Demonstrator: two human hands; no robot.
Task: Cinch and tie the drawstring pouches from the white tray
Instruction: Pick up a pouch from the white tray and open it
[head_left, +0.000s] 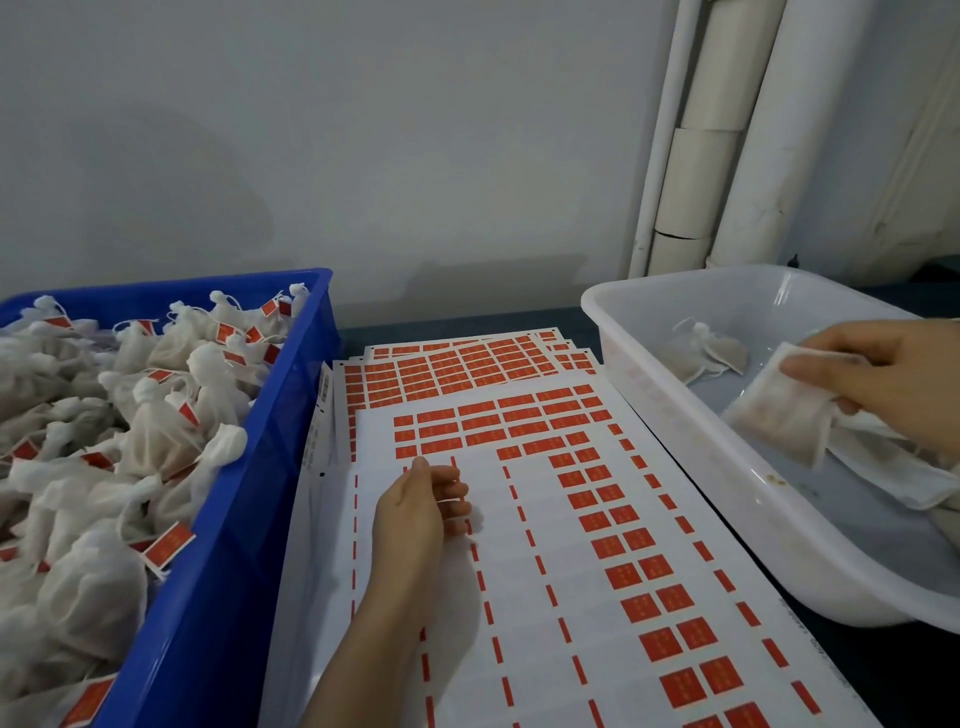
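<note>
White pouch (779, 415) gripped by right hand (893, 379) inside white tray (701, 278), well apart to the right of left hand (421, 504), loosely curled and empty over sticker sheet (545, 571).

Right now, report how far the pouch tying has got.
Done: the blue crate is heaped with tied, tagged pouches. In hand: the right hand grips a flat pouch in the white tray. Left: a few other pouches lying there.

red stickers (524, 415) on white sheets, print too small to read
</note>
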